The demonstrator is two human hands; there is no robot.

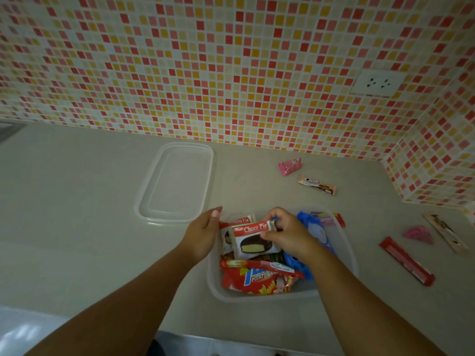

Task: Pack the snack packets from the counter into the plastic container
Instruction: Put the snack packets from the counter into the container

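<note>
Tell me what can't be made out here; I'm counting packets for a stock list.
Head view only:
- Plastic container: lower packets are buried under the Choco Pie packet and potato snack bag; count unknowable.
- Blue packet: mostly hidden by the right hand; brand unreadable.
- Left hand: fingertips hidden behind the packets.
- Long red packet: print too small.

We see a beige counter (77, 201) meeting a mosaic wall (205, 60) of red, orange, pink and cream tiles, which turns a corner at right. White socket plate (377, 82) on wall, upper right. Lighting dim, even
</note>
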